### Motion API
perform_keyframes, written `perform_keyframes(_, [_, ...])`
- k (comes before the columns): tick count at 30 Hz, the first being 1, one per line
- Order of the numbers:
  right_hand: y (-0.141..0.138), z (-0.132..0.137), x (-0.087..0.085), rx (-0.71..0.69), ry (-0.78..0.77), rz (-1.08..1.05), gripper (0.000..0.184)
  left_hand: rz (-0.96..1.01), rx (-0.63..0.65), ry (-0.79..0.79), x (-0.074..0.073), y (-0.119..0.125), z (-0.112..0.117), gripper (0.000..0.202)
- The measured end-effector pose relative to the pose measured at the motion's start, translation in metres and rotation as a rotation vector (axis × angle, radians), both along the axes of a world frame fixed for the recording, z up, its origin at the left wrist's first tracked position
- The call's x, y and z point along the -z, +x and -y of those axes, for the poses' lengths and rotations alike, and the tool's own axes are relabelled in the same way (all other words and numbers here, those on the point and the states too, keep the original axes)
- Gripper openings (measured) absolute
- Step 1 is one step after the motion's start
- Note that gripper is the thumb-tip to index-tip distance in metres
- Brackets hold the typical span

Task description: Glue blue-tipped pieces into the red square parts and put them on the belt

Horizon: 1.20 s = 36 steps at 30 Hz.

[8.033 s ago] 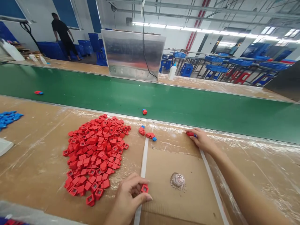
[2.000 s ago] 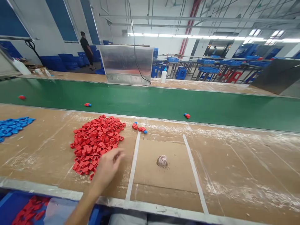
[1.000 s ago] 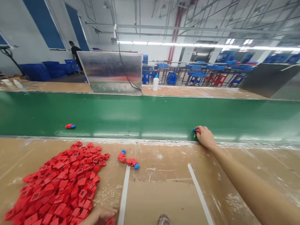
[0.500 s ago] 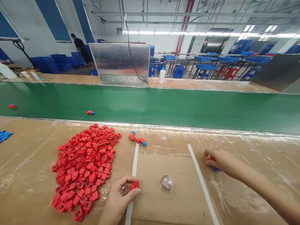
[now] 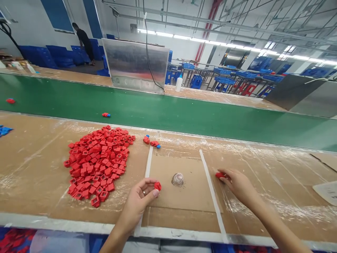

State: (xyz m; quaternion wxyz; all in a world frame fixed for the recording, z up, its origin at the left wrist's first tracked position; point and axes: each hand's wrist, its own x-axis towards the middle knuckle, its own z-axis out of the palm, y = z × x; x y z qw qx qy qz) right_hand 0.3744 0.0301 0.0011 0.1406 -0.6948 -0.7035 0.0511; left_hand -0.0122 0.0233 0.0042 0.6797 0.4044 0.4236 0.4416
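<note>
My left hand [image 5: 140,196] pinches a small red plastic block [image 5: 157,186] between thumb and fingers, over the left side of a cardboard sheet [image 5: 163,200]. On that sheet, between the hands, stands a small round glue-like lump [image 5: 178,179] with a dark ring at its base. To the right of the white tape strip, my right hand [image 5: 234,181] grips a red piece [image 5: 220,175] low over the table; its fingers cover part of it. Left of my left hand spreads a large heap of red blocks [image 5: 100,161]. Two red-and-blue pieces [image 5: 155,144] lie beyond the sheet.
A green conveyor belt [image 5: 184,116] crosses behind the table, carrying a red-and-blue piece [image 5: 106,115] and a red piece [image 5: 10,101]. Blue parts [image 5: 4,130] lie far left. A metal panel [image 5: 137,66] and a white bottle [image 5: 178,83] stand behind. One person [image 5: 83,44] is in the background.
The view has tilted, showing the table's front edge. My right hand has come left, nearer the tape strip, with the red piece. My left hand still holds its red block.
</note>
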Motion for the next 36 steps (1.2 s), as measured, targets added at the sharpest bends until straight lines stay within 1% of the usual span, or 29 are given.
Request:
perform_keyframes(3, [-0.015, 0.006, -0.008, -0.01, 0.044, -0.005, 0.027, 0.01, 0.045, -0.003, 0.0, 0.006, 0.003, 0.033])
perform_keyframes(5, [-0.034, 0.009, -0.018, -0.049, 0.063, -0.035, 0.026, 0.016, 0.075, -0.005, 0.002, 0.01, 0.006, 0.031])
perform_keyframes(7, [-0.058, 0.012, -0.032, -0.128, 0.085, -0.095, 0.025, 0.033, 0.092, -0.014, 0.004, 0.012, 0.008, 0.028])
perform_keyframes(9, [-0.084, 0.013, -0.046, -0.237, 0.097, -0.157, 0.022, 0.055, 0.089, -0.024, 0.007, 0.012, 0.01, 0.026])
perform_keyframes(12, [-0.112, 0.012, -0.058, -0.375, 0.062, -0.195, 0.021, 0.088, 0.069, -0.025, 0.012, 0.011, 0.014, 0.025])
perform_keyframes(14, [-0.12, 0.009, -0.059, -0.4, 0.027, -0.194, 0.023, 0.111, 0.063, -0.026, 0.016, 0.008, 0.016, 0.025])
perform_keyframes(18, [-0.121, 0.001, -0.049, -0.362, -0.006, -0.16, 0.022, 0.16, 0.042, -0.031, 0.021, 0.006, 0.02, 0.024])
perform_keyframes(22, [-0.123, -0.003, -0.043, -0.382, 0.035, -0.118, 0.017, 0.179, 0.052, -0.024, 0.021, 0.007, 0.021, 0.023])
perform_keyframes(25, [-0.127, -0.003, -0.044, -0.432, 0.079, -0.089, 0.022, 0.161, 0.063, -0.021, 0.018, 0.007, 0.021, 0.024])
perform_keyframes(27, [-0.13, -0.003, -0.047, -0.451, 0.08, -0.071, 0.025, 0.147, 0.064, -0.021, 0.017, 0.007, 0.02, 0.026])
perform_keyframes(31, [-0.135, -0.002, -0.049, -0.458, 0.073, -0.042, 0.028, 0.157, 0.073, -0.031, 0.015, 0.007, 0.02, 0.027])
perform_keyframes(36, [-0.138, -0.001, -0.048, -0.458, 0.083, -0.002, 0.029, 0.182, 0.077, -0.038, 0.016, 0.007, 0.02, 0.027])
